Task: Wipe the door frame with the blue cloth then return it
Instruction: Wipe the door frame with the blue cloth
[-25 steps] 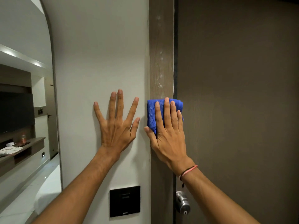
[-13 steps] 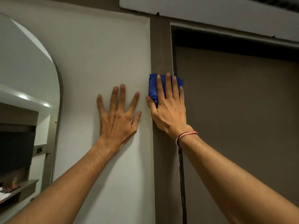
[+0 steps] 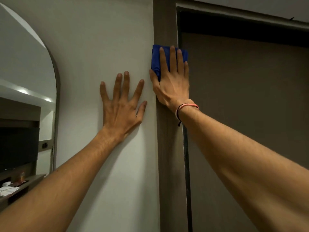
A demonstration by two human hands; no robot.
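Right hand (image 3: 172, 84) raised, fingers (image 3: 172, 59) flat and extended, pressing folded blue cloth (image 3: 156, 62) against upright brown wooden door frame (image 3: 167, 148), cloth's long axis roughly vertical, left hand (image 3: 122, 109) splayed open, empty, on white wall (image 3: 103, 47) beside it.

Two hands: left hand (image 3: 122, 106), right hand (image 3: 170, 82). One blue cloth (image 3: 156, 62) under right fingers (image 3: 173, 57). One bracelet (image 3: 185, 108).

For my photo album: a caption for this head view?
Right hand presses blue cloth on door frame; left hand braces on wall.
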